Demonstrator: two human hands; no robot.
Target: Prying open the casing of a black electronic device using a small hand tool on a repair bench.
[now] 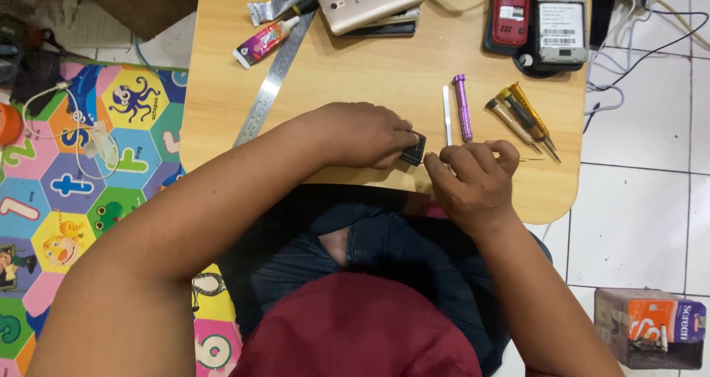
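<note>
Grip check: your left hand pinches the small dark part at the bench edge, centre frame; your right hand closes fingertips beside it. You're mid-work on it; steady fine pressure seems needed.

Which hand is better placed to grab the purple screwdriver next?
Right, probably. The right hand lies just below the purple screwdriver, while the left hand pinches the small dark part.
</note>
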